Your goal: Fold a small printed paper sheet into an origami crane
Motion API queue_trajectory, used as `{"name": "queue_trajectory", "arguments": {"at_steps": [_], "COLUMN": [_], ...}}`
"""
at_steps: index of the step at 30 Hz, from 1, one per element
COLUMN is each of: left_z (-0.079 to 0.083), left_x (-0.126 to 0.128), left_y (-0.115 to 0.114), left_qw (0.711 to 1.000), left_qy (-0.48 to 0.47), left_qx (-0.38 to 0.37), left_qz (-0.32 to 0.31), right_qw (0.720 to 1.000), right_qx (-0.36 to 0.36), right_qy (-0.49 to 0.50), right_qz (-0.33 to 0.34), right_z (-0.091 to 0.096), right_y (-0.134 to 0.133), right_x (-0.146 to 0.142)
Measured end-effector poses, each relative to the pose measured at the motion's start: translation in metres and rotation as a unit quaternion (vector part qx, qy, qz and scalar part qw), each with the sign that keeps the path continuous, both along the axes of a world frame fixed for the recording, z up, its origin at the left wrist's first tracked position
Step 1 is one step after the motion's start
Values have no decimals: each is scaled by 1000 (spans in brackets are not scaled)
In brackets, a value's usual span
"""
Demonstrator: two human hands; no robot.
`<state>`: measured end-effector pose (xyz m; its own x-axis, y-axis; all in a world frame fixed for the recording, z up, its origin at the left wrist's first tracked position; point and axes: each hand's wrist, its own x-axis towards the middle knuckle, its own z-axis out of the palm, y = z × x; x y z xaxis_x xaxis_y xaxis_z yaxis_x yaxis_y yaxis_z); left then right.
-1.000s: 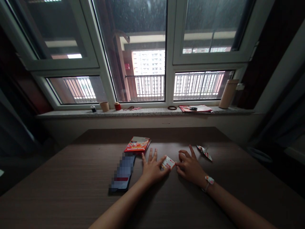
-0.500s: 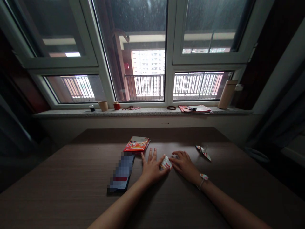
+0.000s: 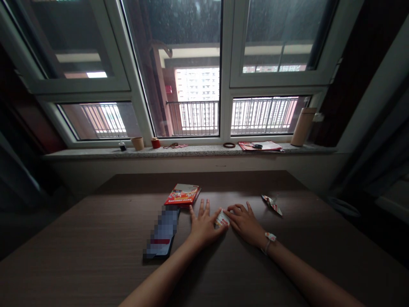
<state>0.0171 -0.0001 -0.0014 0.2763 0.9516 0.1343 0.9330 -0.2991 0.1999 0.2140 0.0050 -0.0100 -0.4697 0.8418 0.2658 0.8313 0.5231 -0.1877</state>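
Observation:
A small folded piece of red and white printed paper [image 3: 221,218] lies on the dark wooden table [image 3: 96,256] between my hands. My left hand [image 3: 202,226] rests flat with its fingers spread, the thumb pressing on the paper's left side. From the right, my right hand [image 3: 244,221] has its fingers bent down onto the paper and partly covers it. That wrist wears a band with a patterned piece. How the paper is folded under the fingers is hidden.
A red packet of paper [image 3: 182,194] lies just beyond my left hand. A dark phone [image 3: 162,232] lies to its left. A small folded paper figure [image 3: 272,204] sits to the right. The windowsill [image 3: 191,150] holds cups, scissors, papers and a tall tan cylinder [image 3: 302,126].
My right hand slid left onto the paper and its fingers closed down over it. The left hand stayed in place.

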Motion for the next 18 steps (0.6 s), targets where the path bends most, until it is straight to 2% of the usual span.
{"name": "queue_trajectory", "arguments": {"at_steps": [10, 18], "left_z": [0, 0], "left_x": [-4, -24], "left_y": [2, -5], "left_qw": [999, 994], "left_qy": [33, 64], "left_qx": [20, 74], "left_qz": [-24, -49], "right_qw": [1000, 999], "right_qx": [23, 34], "right_qy": [-9, -13], "right_qz": [-11, -18], "right_z": [1, 1], "right_y": [2, 1], "right_x": [-2, -5]}}
